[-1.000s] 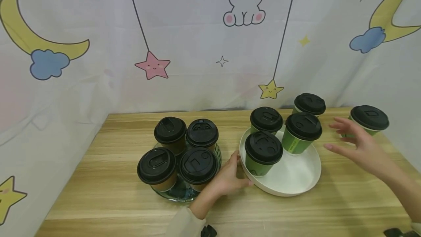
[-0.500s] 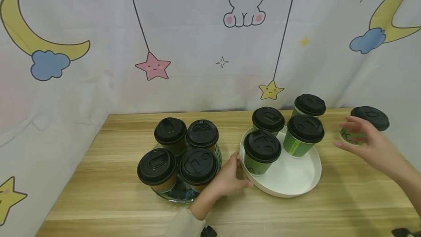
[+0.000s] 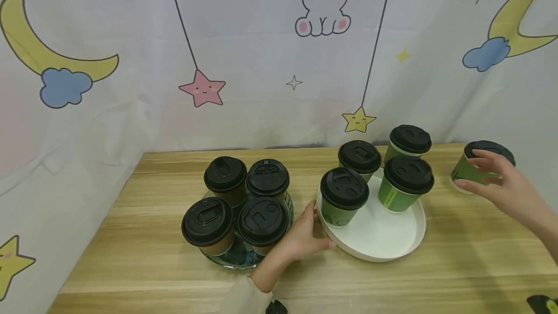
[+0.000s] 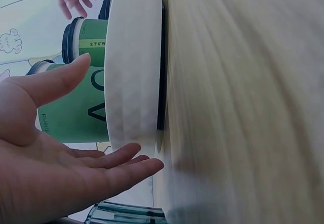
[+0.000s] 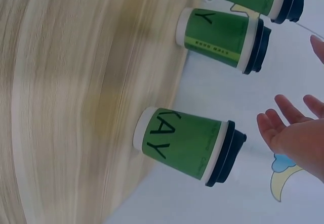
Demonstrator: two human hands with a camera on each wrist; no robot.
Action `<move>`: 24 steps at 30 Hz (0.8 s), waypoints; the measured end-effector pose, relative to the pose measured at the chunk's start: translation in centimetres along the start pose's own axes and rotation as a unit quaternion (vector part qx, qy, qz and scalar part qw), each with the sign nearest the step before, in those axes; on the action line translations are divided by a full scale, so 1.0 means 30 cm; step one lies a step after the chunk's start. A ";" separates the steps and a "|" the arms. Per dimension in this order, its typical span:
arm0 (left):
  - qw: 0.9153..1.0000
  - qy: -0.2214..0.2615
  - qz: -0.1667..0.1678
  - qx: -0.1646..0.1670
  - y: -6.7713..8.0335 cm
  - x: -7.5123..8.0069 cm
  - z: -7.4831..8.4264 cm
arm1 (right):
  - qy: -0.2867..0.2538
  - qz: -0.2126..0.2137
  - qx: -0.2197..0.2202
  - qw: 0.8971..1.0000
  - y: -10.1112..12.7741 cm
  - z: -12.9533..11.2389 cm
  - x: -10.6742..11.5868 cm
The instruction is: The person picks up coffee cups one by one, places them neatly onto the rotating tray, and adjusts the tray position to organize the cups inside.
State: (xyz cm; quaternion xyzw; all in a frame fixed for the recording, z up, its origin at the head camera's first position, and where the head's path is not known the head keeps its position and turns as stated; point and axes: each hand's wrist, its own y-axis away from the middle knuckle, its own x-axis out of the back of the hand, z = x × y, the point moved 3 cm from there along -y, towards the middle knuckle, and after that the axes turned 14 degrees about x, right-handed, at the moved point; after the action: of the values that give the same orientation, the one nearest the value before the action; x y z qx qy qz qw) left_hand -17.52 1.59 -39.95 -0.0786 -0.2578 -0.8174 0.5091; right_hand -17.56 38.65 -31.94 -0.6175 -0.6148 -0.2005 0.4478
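My left hand (image 3: 310, 230) rests open against the left rim of the white round tray (image 3: 394, 252). The left wrist view shows its palm (image 4: 76, 153) flat and the thumb straight beside the tray rim (image 4: 134, 67). Three green cups with black lids stand on the tray, the nearest (image 3: 344, 196) just beyond my thumb. My right hand (image 3: 494, 182) reaches to a tilted green cup (image 3: 466, 171) at the far right of the table. Its fingers (image 5: 291, 130) are straight and spread by the cup's (image 5: 185, 145) black lid, not curled round it.
A glass plate (image 3: 237, 257) to the left of the tray carries several brown cups with black lids (image 3: 208, 221). Another green cup (image 3: 409, 140) stands behind the tray. A printed curtain closes off the back and both sides. Bare wooden table (image 3: 152, 265) lies in front.
My right hand has moved right to the far-right green cup, which has gone from upright to tilted. The cups on the tray have shifted slightly. My left hand stayed at the rim.
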 end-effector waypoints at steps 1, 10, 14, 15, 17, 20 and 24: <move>1.000 -0.003 0.002 0.003 0.000 0.000 0.000 | 0.003 0.001 -0.004 1.000 -0.001 0.006 0.003; 1.000 -0.004 -0.001 0.000 0.001 0.001 0.003 | 0.030 0.007 -0.032 0.999 -0.013 0.071 0.035; 1.000 0.006 -0.008 -0.005 0.000 0.000 0.001 | 0.032 0.006 -0.037 0.999 -0.015 0.102 0.037; 1.000 0.007 -0.009 -0.005 -0.001 0.000 0.000 | 0.038 0.009 -0.041 0.998 -0.015 0.107 0.037; 1.000 0.008 -0.010 -0.003 -0.001 0.000 -0.001 | 0.036 0.012 -0.038 0.999 -0.017 0.117 0.040; 1.000 0.008 -0.011 -0.001 0.000 0.000 -0.002 | 0.038 0.015 -0.036 0.998 -0.020 0.128 0.048; 1.000 0.003 -0.012 0.000 0.000 -0.001 -0.001 | 0.031 0.020 -0.030 0.999 -0.026 0.135 0.062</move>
State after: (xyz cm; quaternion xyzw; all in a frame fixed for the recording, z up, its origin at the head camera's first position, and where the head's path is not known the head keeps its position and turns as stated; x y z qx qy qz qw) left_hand -17.51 1.59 -40.00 -0.0727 -0.2572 -0.8234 0.5006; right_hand -19.20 42.84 -32.31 -0.6360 -0.5821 -0.2290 0.4519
